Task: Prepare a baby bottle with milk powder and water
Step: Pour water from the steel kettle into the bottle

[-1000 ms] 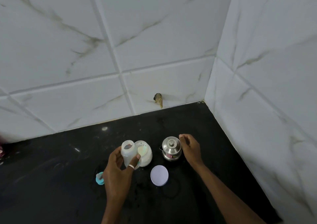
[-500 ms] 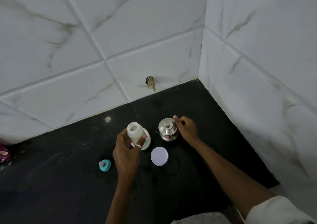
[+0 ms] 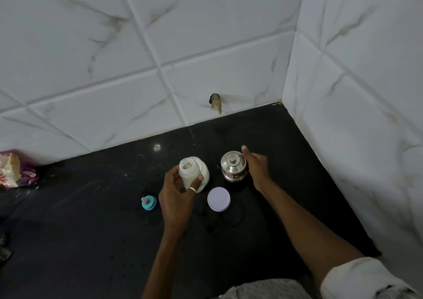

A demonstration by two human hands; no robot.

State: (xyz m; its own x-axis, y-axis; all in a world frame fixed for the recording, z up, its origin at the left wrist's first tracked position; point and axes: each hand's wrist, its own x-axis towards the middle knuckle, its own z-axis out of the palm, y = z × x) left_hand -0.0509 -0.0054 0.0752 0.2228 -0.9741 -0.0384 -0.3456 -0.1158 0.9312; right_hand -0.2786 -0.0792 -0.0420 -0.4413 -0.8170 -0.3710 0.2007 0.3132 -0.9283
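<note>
One wall (image 3: pixel 366 138) near right hand (image 3: pixel 257 169) on pot (image 3: pixel 232 168) (left hand (image 3: pixel 175 195) round bottle (image 3: pixel 188 170))

One bottle (image 3: pixel 188 173), one jar (image 3: pixel 206 173), one steel pot (image 3: pixel 233 167), one lid (image 3: pixel 218 199), one teat (image 3: pixel 148 202)

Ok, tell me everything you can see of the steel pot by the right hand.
The steel pot is small, round-bellied and shiny, like polished metal. Its domed lid is on, with a knob on top. A reddish label band runs low on the body, and a small spout or lug juts from its left. It stands upright on the black counter, right of the baby bottle that the left hand holds. The right hand curls against its right side, thumb raised by the lid.
</note>
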